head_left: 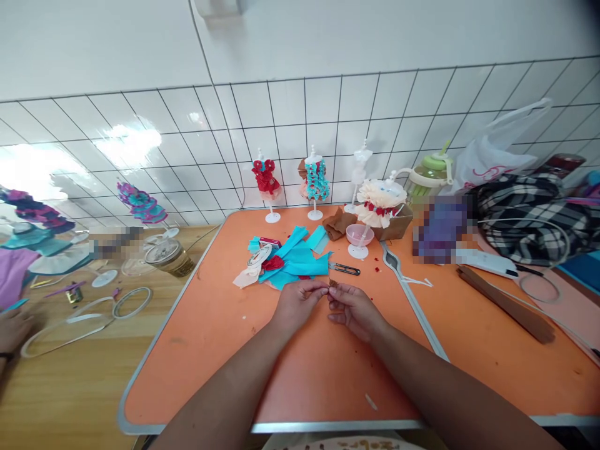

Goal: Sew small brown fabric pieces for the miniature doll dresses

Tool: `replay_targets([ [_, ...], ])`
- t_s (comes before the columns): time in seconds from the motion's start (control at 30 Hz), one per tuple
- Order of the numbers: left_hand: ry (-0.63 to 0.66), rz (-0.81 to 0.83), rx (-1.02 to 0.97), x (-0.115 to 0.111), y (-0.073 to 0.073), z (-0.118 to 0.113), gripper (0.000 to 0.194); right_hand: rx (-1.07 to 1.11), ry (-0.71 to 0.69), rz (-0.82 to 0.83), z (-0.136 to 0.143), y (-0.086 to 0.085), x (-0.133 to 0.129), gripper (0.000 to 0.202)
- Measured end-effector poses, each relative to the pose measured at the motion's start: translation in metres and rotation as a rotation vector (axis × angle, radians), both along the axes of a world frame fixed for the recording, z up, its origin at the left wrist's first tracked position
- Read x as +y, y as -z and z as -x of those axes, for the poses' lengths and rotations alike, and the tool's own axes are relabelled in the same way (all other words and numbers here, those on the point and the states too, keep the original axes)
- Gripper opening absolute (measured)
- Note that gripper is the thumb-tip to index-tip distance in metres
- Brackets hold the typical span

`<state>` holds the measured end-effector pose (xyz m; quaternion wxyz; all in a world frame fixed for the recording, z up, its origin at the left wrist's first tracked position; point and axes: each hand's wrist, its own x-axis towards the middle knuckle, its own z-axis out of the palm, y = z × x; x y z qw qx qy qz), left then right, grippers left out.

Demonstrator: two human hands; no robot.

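Close together over the orange table, my left hand and my right hand pinch a small piece of brown crepe paper between thumbs and fingers. Most of the piece is hidden by the fingertips. Just beyond them lie thread snips with a black handle. Strips of turquoise crepe paper are heaped behind my left hand, with a red scrap and a roll of tape among them. A crumpled brown paper rests farther back.
Small dress forms in red, turquoise and cream ruffles stand along the tiled wall. A pink bowl sits before them. Brown folded paper lies right, near a green-lidded bottle. Another person's hand is far left.
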<state>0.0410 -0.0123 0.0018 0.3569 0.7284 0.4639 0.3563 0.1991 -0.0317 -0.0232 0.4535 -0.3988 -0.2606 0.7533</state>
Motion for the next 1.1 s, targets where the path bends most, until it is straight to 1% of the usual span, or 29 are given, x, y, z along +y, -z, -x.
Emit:
replay_targets([
  [0.17, 0.001, 0.087, -0.07, 0.002, 0.002, -0.001, 0.014, 0.029, -0.027, 0.026, -0.003, 0.001, 0.001, 0.026],
  [0.33, 0.008, 0.181, -0.172, 0.004, 0.006, -0.001, 0.014, -0.002, -0.053, 0.016, -0.006, 0.001, 0.001, 0.025],
  [0.43, -0.012, 0.195, -0.209, 0.005, 0.008, -0.002, 0.014, -0.005, -0.074, 0.018, -0.006, 0.0, 0.001, 0.026],
  [0.57, -0.041, 0.211, -0.251, 0.006, 0.009, -0.002, 0.015, -0.014, -0.074, 0.046, -0.007, -0.001, 0.003, 0.032],
  [0.63, -0.031, 0.202, -0.254, 0.006, 0.009, -0.002, 0.015, -0.011, -0.082, 0.04, -0.01, 0.001, 0.005, 0.037],
  [0.7, 0.026, 0.181, -0.239, 0.005, 0.008, -0.001, 0.015, -0.016, -0.114, 0.03, -0.014, 0.002, 0.007, 0.041],
  [0.77, 0.113, 0.151, -0.196, 0.004, 0.004, 0.0, 0.015, -0.04, -0.168, 0.009, -0.021, 0.002, 0.01, 0.042],
  [0.9, 0.257, -0.009, -0.021, 0.003, -0.004, 0.005, 0.015, -0.191, -0.256, -0.122, -0.032, 0.0, 0.015, 0.044],
  [0.97, 0.365, -0.054, 0.089, 0.003, -0.007, 0.006, 0.016, -0.308, -0.249, -0.211, -0.037, -0.002, 0.017, 0.041],
  [1.03, 0.482, -0.069, 0.194, 0.001, -0.008, 0.007, 0.018, -0.404, -0.24, -0.293, -0.041, -0.003, 0.02, 0.034],
  [1.1, 0.532, -0.124, 0.272, 0.0, -0.008, 0.007, 0.02, -0.461, -0.228, -0.341, -0.046, -0.004, 0.022, 0.031],
])
